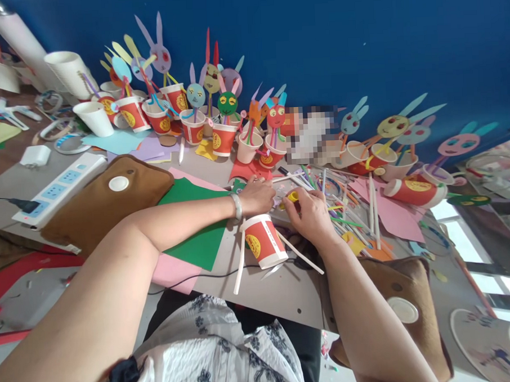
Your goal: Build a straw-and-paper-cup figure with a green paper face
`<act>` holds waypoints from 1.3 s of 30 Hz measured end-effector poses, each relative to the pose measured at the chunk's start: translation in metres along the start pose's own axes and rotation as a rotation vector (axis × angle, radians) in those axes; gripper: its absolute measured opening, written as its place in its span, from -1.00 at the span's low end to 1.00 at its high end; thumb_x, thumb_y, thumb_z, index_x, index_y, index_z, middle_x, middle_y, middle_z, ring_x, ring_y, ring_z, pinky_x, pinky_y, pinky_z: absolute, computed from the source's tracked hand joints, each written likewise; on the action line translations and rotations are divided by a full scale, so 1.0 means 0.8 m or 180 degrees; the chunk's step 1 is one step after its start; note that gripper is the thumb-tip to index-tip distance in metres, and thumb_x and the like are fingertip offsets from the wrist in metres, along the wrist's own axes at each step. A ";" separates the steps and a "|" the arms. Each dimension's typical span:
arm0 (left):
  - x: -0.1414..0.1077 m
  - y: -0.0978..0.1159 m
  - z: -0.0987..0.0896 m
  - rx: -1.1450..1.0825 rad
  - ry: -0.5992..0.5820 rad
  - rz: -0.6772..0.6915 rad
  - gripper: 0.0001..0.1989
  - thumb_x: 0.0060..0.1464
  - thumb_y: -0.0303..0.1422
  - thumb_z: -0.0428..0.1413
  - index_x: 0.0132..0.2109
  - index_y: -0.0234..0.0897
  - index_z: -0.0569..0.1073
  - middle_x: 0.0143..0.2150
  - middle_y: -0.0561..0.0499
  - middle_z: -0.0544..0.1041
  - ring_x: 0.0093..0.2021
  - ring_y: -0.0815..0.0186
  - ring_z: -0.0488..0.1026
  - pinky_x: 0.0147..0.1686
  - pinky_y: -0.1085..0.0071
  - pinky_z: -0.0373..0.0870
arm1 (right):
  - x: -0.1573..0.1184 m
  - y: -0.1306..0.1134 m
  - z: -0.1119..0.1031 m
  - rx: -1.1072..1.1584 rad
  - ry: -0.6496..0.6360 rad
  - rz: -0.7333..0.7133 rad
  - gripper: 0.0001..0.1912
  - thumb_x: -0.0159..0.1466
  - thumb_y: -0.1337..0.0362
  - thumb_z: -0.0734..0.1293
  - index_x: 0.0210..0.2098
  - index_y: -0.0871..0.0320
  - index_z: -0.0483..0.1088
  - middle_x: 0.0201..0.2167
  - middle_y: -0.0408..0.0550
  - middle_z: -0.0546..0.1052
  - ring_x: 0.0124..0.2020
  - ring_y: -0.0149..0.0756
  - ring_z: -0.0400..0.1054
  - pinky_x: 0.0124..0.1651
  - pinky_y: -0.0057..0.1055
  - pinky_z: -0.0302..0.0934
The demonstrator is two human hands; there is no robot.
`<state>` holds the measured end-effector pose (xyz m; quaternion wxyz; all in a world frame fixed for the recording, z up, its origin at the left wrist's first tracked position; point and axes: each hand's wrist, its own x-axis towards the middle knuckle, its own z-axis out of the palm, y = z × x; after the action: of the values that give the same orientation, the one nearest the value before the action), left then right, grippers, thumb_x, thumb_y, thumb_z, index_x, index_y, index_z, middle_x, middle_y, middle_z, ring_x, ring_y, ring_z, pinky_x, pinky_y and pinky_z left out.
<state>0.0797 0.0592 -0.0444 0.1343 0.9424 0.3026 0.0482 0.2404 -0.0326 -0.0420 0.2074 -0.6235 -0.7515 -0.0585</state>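
Note:
My right hand (312, 214) is closed around a small yellow looped thing (292, 197), whose kind I cannot make out. Just left of it, my left hand (257, 196) has its fingers bent together, and what they hold, if anything, is hidden. Below both hands is a red and white paper cup (263, 241) with a yellow round emblem. One white stick (240, 263) slants down at the cup's left side, another white stick (302, 255) at its right. A green paper sheet (197, 233) lies under my left forearm.
Several paper cups with rabbit-faced figures, such as a green one (227, 104), line the blue wall (316, 36). Coloured sticks (357, 220) lie right of my hands. A brown cushion (112, 203) and a white power strip (63, 188) are left; another brown cushion (411, 280) is right.

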 end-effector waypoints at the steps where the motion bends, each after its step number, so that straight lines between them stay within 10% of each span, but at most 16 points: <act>1: 0.000 0.000 0.001 -0.0004 0.0004 -0.0007 -0.65 0.23 -0.43 -0.08 -0.11 -0.36 0.61 0.08 -0.27 0.54 0.17 -0.04 0.40 0.23 -0.05 0.19 | 0.000 0.000 -0.001 -0.0012 0.0077 0.0044 -0.79 0.40 0.12 0.18 -0.28 0.09 0.31 -0.50 -0.03 0.51 -0.42 -0.12 0.36 -0.02 -0.14 0.14; 39: -0.002 0.001 -0.002 0.0022 0.0014 0.0014 -0.62 0.27 -0.37 -0.11 -0.16 -0.33 0.61 0.06 -0.24 0.54 0.14 -0.03 0.40 0.22 -0.03 0.19 | 0.001 0.002 0.004 0.0078 0.0115 0.0109 -0.80 0.40 0.11 0.18 -0.23 0.09 0.32 -0.57 -0.11 0.46 -0.46 -0.13 0.35 -0.04 -0.15 0.14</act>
<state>0.0784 0.0583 -0.0426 0.1303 0.9434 0.3009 0.0496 0.2415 -0.0304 -0.0450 0.2296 -0.6325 -0.7375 -0.0569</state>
